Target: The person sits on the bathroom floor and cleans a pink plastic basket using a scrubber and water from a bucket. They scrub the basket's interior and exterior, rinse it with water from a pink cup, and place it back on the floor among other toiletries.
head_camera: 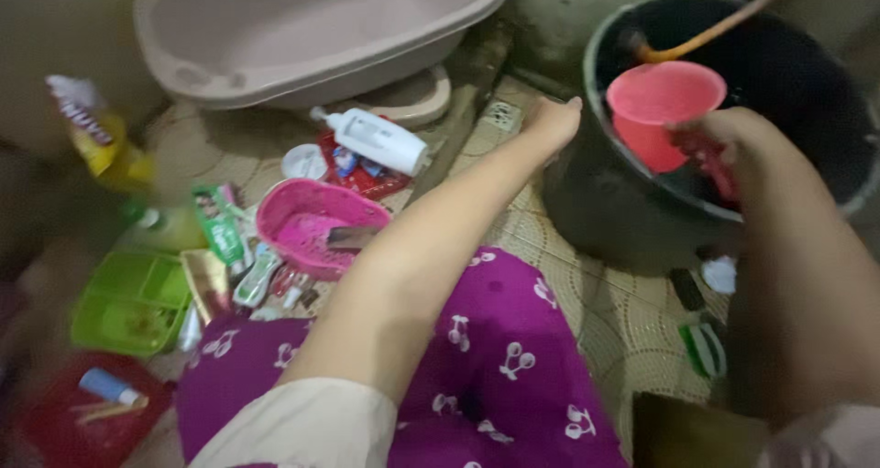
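My right hand (724, 143) is closed around the handle of a pink plastic scoop (662, 110) and holds it inside a large black bucket (596, 202). My left hand (553, 120) reaches forward and rests against the bucket's left rim, fingers together, with nothing seen in it. An orange stick-like handle (710, 30) leans inside the bucket behind the scoop. My purple patterned lap (495, 358) fills the lower middle.
A big beige basin (302, 37) sits at the top left. On the tiled floor lie a pink basket (307, 220), a white bottle (380, 141), tubes and sachets, a green tray (128, 303), a red container (73, 422) and a yellow packet (96, 133).
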